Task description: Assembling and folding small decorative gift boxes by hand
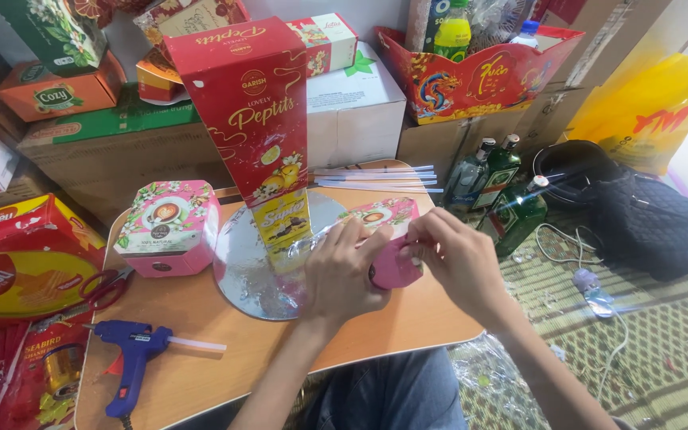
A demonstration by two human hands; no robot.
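Left hand (342,271) and right hand (457,259) bare: no gloves, rings, watch or bracelets visible. Both forearms uncovered up to frame edge, no sleeves in view. Fingers slender, nails short and unpainted. Below forearms, lap clad in blue denim trousers (392,394), fabric faded, slightly creased.

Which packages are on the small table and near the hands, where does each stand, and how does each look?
Tall red box: upright on the silver disc, flowers and fruit printed.
Yellow box: below it, small.
Pink octagonal box: table's left, flowered lid.
Pink box: on its side, between the left hand and right hand.
Red-yellow pack: left edge, beside the table.
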